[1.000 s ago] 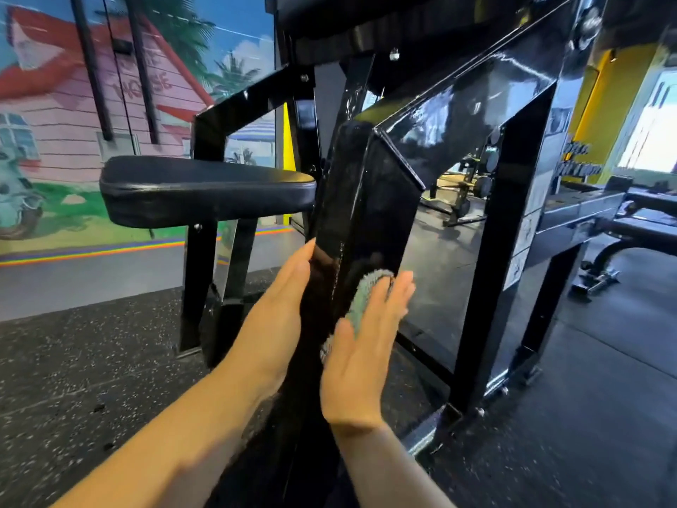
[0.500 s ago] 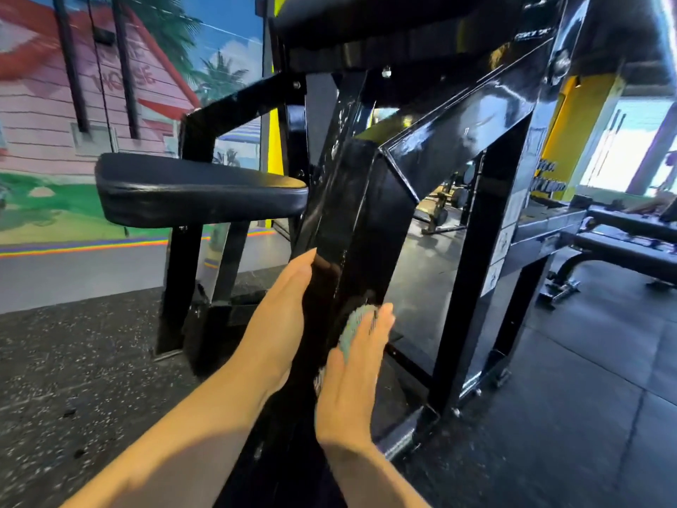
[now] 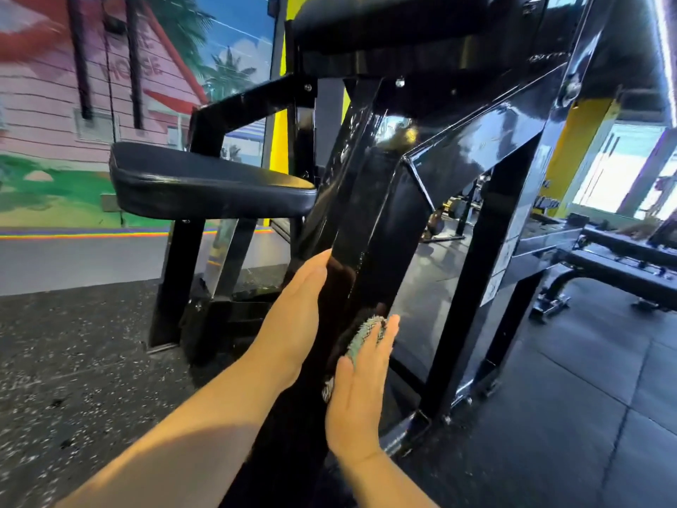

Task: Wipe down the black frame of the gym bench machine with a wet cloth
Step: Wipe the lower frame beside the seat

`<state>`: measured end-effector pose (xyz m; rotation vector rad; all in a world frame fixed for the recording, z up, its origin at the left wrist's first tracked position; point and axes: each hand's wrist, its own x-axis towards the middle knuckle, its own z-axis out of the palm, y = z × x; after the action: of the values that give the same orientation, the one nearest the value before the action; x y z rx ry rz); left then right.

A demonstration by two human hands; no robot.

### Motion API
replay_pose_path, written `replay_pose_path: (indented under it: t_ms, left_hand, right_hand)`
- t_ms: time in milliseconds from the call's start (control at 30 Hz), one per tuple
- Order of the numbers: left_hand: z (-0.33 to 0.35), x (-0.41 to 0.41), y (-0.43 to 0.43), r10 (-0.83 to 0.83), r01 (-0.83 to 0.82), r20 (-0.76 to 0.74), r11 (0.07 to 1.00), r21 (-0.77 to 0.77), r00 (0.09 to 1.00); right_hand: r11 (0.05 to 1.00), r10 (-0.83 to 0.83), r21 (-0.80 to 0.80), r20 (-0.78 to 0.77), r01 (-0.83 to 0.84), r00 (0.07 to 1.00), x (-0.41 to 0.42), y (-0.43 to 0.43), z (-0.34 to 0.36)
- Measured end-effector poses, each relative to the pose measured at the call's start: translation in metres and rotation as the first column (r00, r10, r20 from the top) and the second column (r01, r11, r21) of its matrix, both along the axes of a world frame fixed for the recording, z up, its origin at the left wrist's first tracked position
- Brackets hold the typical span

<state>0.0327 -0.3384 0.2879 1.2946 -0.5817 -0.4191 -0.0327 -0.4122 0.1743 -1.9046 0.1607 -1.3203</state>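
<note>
Frame first: it's the glossy black slanted post of the gym bench machine, running from the padded seat down toward the speckled rubber floor, and both hands are working low on it, well below the seat. Right hand is flat and spread, fingers straight, pressing a teal nubby cloth against the right-hand face of the post; you only see the cloth poking out past the fingertips and a bit by the thumb, so most of it is trapped under the palm. Makes sense, a flat palm keeps the wet cloth tight against the paint rather than bunched up. Left hand is open too, holding nothing, laid along the opposite edge of the same post, probably as a brace so the wiping side has something to push against. The upper stretch of the post nearer the seat looks shiny and streaky, maybe wet, can't say for sure. Best guess is the person is partway through this post, with the other legs further from the seat not obviously touched.
</note>
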Motion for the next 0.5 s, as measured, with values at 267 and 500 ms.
replay_pose_path:
  t_ms: [267,500]
  left_hand:
    - [-0.012,-0.013,-0.002,-0.025,0.023,-0.008,0.97,-0.243,1.0]
    - [0.003,-0.025,0.017,-0.133,0.127,-0.008,0.959,-0.254,0.991]
  right_hand:
    - [0.982,-0.154,-0.068,0.264,0.178,0.952,0.029,-0.014,0.123]
    - [0.789,-0.01,-0.608,0.13,0.088,0.991,0.007,-0.032,0.089]
